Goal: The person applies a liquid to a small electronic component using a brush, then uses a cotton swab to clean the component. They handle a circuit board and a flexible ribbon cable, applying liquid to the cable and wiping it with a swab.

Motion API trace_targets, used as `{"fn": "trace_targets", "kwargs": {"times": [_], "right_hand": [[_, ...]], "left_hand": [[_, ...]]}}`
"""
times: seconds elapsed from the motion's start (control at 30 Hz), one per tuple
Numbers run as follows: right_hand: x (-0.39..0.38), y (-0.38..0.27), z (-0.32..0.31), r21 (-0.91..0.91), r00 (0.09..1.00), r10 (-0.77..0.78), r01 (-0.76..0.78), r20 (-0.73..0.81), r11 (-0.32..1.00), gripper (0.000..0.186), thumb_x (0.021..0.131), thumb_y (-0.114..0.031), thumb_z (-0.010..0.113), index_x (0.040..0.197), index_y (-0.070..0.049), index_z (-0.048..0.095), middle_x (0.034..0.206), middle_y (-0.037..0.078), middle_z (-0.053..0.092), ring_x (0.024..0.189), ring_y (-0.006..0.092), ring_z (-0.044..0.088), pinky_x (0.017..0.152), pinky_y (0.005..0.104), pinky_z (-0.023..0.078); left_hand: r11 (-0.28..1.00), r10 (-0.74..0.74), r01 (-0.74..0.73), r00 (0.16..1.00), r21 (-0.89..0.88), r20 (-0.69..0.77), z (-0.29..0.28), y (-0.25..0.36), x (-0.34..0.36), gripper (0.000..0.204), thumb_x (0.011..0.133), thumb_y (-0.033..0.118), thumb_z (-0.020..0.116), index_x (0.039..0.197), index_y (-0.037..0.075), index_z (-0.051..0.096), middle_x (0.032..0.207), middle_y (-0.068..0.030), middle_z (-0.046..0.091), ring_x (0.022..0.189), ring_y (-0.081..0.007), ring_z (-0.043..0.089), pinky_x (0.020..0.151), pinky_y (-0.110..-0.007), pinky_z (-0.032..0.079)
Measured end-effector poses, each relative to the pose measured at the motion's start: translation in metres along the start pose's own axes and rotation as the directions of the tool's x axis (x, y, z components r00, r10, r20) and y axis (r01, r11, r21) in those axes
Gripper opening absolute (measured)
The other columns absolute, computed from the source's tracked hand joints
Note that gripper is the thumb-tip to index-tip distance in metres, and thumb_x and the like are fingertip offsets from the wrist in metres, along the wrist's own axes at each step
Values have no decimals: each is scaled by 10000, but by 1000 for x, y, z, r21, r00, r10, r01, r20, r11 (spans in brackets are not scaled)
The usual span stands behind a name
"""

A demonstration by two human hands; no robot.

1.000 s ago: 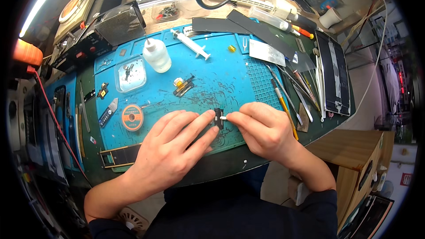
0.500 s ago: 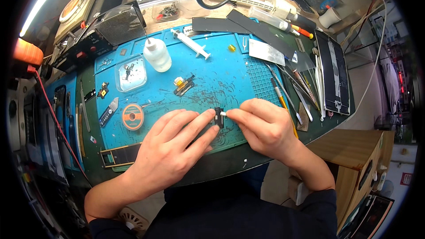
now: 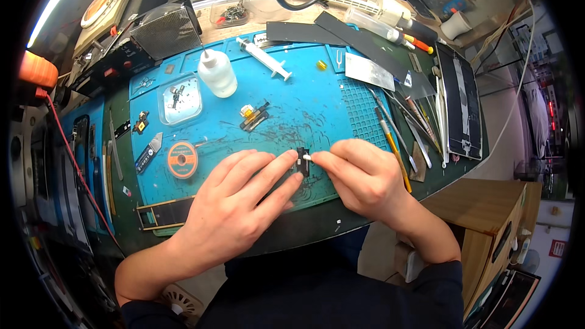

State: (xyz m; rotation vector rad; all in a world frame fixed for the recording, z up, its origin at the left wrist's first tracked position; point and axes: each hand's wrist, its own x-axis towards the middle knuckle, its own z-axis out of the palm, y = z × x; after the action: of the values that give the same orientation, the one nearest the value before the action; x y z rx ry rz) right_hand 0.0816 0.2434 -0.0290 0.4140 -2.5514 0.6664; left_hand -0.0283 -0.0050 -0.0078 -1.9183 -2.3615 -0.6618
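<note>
Right hand pinches a tiny white tip at the black part on the blue mat; left hand has fingertips over its left edge (can't tell if gripping). Basically unchanged from a second ago, so same spot's being worked. Orange spool and bottle sit clear.

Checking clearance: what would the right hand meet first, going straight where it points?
Past its pinched white tip, the right hand would likely meet the small black part; depth is unclear.
</note>
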Motion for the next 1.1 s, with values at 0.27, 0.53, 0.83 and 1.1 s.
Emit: {"fn": "trace_targets", "kwargs": {"times": [0.27, 0.53, 0.83, 1.1], "right_hand": [[1, -1, 2, -38, 998, -4, 2, -57, 999, 269, 834, 48, 768, 1103, 27, 776, 948, 95, 641, 782, 272, 687, 652, 385, 571], [1, 2, 3, -62, 998, -23, 19, -55, 998, 321, 809, 22, 765, 1129, 32, 782, 1009, 103, 654, 818, 259, 685, 672, 368, 573], [2, 5, 3, -89, 996, -52, 45, -72, 995, 337, 788, 7, 782, 1123, 32, 799, 1029, 90, 664, 824, 243, 681, 661, 350, 561], [3, 2, 1, -156, 997, -66, 59, -35, 986, 347, 785, -10, 779, 1128, 33, 799, 1028, 82, 652, 814, 233, 658, 663, 351, 546]], "left_hand": [[1000, -12, 12, 1000, -7, 5, -1, 1, 1, 499, 839, 145, 863, 1326, 67, 787, 1527, -117, 692, 1266, -316, 664, 1100, -493, 549], [1000, -9, 9, 1000, -6, 5, -1, 1, 2, 500, 838, 152, 868, 1325, 71, 788, 1526, -110, 693, 1277, -308, 663, 1104, -489, 547], [1000, -13, 13, 1000, -10, 9, -1, 1, 1, 495, 842, 151, 867, 1325, 75, 788, 1531, -108, 688, 1286, -303, 659, 1104, -485, 547], [1000, -8, 8, 1000, -1, 1, -1, 1, 1, 497, 842, 145, 866, 1328, 75, 788, 1531, -105, 689, 1285, -303, 660, 1109, -484, 545]]}}
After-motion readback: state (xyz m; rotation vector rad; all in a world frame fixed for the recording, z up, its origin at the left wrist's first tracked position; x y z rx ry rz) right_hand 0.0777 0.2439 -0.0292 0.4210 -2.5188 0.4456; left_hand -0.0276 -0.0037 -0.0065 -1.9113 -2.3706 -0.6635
